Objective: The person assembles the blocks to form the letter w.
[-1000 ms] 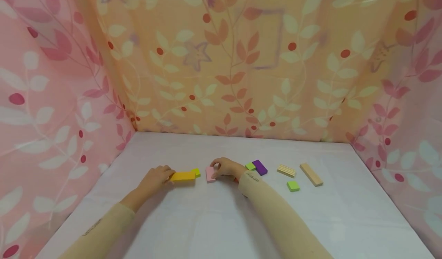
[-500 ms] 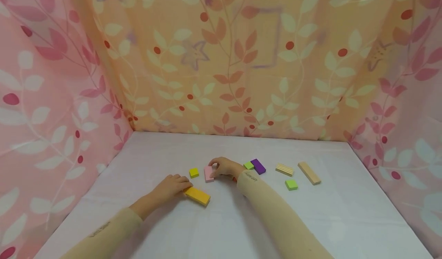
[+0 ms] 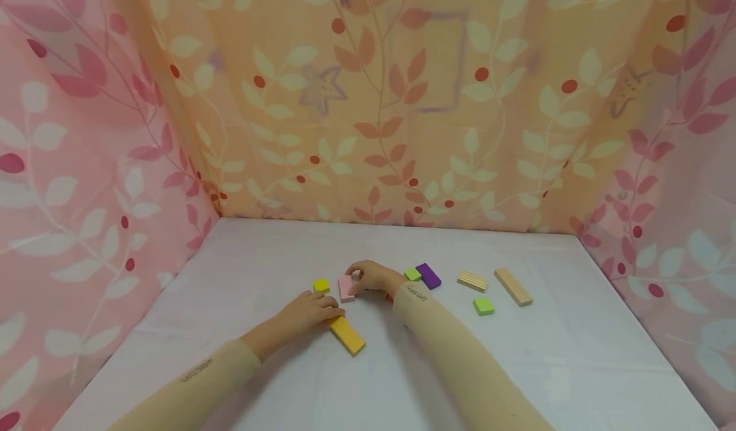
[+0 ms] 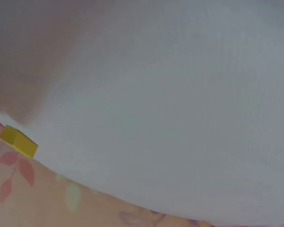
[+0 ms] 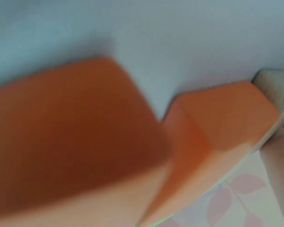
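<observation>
My left hand (image 3: 310, 313) pinches the far end of a yellow-orange rectangular block (image 3: 348, 337), whose near end points toward the front right. Whether that block touches the table cannot be told. My right hand (image 3: 374, 276) holds a pink block (image 3: 345, 288) by its right side, thumb and finger bent about it. Just left of the pink block lies a small yellow block (image 3: 321, 285), also at the edge of the left wrist view. Close to the right wrist camera are two orange blocks (image 5: 75, 137), (image 5: 227, 113); in the head view the forearm mostly hides them.
Right of the right hand, a green block (image 3: 412, 274) touches a purple block (image 3: 428, 276). Farther right lie a ridged wooden block (image 3: 472, 281), another green block (image 3: 483, 306) and a long plain wooden block (image 3: 513, 287). Patterned curtains (image 3: 368, 99) enclose the white table (image 3: 259, 246).
My left hand has moved right and toward the front, turning the yellow-orange block from crosswise to slanted and uncovering the small yellow block. The right hand stays at the pink block.
</observation>
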Action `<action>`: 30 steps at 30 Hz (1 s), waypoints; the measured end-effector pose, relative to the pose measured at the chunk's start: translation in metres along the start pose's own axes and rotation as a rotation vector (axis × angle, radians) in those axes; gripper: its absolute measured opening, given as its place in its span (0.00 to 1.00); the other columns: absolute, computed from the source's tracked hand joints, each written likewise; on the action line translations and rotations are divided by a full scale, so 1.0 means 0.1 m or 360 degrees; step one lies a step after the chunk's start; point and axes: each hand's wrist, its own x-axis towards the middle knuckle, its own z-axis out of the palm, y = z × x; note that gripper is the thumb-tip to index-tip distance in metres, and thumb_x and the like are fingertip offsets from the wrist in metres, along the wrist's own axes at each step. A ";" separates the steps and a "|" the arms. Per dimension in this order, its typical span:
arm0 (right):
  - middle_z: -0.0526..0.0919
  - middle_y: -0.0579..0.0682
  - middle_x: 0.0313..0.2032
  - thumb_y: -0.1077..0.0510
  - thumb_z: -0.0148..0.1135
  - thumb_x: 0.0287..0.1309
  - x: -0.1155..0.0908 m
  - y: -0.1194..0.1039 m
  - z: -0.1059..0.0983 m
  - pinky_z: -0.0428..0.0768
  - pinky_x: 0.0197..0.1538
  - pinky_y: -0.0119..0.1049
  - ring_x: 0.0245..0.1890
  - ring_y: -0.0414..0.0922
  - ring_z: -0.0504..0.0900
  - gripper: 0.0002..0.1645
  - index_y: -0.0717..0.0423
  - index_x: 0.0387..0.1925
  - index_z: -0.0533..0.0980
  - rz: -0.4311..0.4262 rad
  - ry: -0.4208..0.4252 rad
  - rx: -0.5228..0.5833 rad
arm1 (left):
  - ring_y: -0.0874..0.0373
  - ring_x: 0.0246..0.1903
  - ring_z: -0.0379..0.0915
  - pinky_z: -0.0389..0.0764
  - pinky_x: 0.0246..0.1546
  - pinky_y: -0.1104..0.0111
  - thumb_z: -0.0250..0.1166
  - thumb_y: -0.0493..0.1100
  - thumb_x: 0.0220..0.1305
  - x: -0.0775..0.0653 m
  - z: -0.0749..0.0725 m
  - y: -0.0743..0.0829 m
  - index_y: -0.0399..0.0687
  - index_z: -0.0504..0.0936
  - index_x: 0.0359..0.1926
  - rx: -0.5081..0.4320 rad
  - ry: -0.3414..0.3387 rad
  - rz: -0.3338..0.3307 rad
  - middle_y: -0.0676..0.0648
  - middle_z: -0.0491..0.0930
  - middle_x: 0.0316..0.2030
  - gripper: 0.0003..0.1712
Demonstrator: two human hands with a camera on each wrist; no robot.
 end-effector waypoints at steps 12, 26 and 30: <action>0.74 0.52 0.43 0.53 0.73 0.53 -0.01 -0.01 0.02 0.72 0.46 0.40 0.43 0.48 0.71 0.24 0.48 0.53 0.78 0.0012 0.0001 0.0075 | 0.50 0.50 0.76 0.78 0.45 0.58 0.64 0.41 0.65 -0.17 -0.03 0.37 0.54 0.80 0.58 0.0026 0.0124 0.0071 0.47 0.80 0.53 0.20; 0.74 0.52 0.46 0.52 0.72 0.54 -0.02 0.00 0.00 0.72 0.49 0.44 0.44 0.50 0.71 0.24 0.46 0.53 0.78 0.0023 -0.0016 0.0088 | 0.41 0.69 0.56 0.70 0.56 0.43 0.55 0.36 0.69 -0.03 -0.01 0.58 0.59 0.69 0.69 -0.0081 -0.0334 -0.0154 0.42 0.62 0.69 0.29; 0.74 0.51 0.45 0.51 0.72 0.54 -0.02 0.00 -0.01 0.72 0.48 0.43 0.44 0.48 0.71 0.25 0.46 0.54 0.78 0.0008 -0.0016 0.0037 | 0.44 0.71 0.52 0.67 0.59 0.42 0.52 0.32 0.69 0.01 0.00 0.47 0.59 0.68 0.70 -0.0167 -0.0381 -0.0099 0.42 0.60 0.71 0.31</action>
